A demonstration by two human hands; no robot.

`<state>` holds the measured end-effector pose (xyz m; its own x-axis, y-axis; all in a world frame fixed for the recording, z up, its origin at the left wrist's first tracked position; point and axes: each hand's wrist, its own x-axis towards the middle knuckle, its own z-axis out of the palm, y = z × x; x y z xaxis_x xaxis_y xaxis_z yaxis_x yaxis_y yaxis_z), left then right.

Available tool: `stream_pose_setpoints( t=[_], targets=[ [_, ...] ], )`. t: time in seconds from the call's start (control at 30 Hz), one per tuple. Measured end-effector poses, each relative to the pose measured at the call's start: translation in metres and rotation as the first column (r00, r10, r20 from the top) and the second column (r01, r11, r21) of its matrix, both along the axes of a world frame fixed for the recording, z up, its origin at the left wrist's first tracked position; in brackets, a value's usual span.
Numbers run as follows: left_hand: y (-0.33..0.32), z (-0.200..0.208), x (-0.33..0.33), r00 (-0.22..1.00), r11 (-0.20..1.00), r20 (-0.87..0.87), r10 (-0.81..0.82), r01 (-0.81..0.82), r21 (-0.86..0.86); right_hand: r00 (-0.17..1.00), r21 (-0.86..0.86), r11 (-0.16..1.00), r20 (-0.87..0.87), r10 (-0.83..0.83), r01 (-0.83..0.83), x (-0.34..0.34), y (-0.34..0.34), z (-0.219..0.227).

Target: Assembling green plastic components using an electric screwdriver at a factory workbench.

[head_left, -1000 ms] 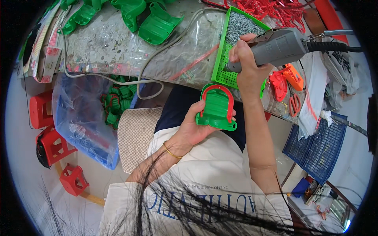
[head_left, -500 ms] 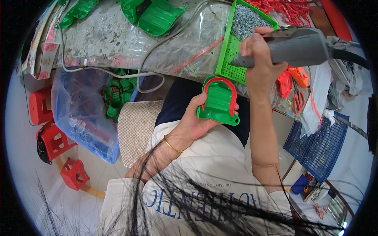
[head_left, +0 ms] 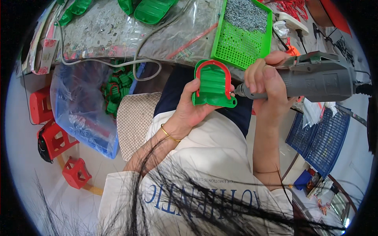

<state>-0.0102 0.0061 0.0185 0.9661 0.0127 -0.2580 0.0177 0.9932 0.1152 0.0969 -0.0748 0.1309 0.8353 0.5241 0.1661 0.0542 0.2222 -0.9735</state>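
Note:
My left hand [head_left: 192,101] holds a green plastic scoop-shaped part [head_left: 212,84] above my lap. A red U-shaped plastic strip [head_left: 227,78] lies along the part's rim. Wrapped round a grey electric screwdriver [head_left: 315,80], my right hand [head_left: 271,82] keeps the tool level. The screwdriver's tip points left and meets the right side of the red strip near its lower end. Whether a screw sits on the tip is too small to tell. Just beyond stands a green perforated tray [head_left: 240,47] with a heap of small metal screws [head_left: 246,15] at its far end.
More green plastic parts [head_left: 153,11] lie on the plastic-covered table [head_left: 106,35], crossed by a grey cable [head_left: 136,61]. At left, a blue plastic-lined crate [head_left: 84,110] contains green and red pieces. Red stools [head_left: 76,172] stand on the floor. A white power strip [head_left: 293,23] lies behind the tray.
My right hand has brought the screwdriver from the tray down to the right side of the green part. The left hand still holds the part, slightly higher in view.

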Motion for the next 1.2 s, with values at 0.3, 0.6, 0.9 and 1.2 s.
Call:
stream_pose_setpoints(
  t=[0.3, 0.6, 0.9, 1.2],
  targets=[
    [-0.005, -0.002, -0.003, 0.999, 1.0, -0.037, 0.006, -0.006, -0.002, 1.0, -0.009, 1.0, -0.007, -0.018, 0.018, -0.003, -0.004, -0.009],
    [-0.005, 0.001, -0.005, 0.999, 0.993, -0.018, 0.028, -0.029, -0.117, 0.998, 0.067, 0.997, 0.051, 0.025, -0.028, -0.009, -0.008, -0.013],
    [-0.003, -0.002, -0.007, 0.999, 0.992, -0.022, -0.044, 0.041, -0.118, 0.982, 0.168, 0.967, 0.018, 0.19, -0.19, 0.011, -0.008, 0.002],
    [-0.001, -0.011, 0.001, 0.996, 0.984, 0.042, -0.084, 0.09, -0.154, 0.99, 0.062, 0.989, 0.033, -0.136, 0.134, 0.054, 0.029, -0.021]
  ],
)
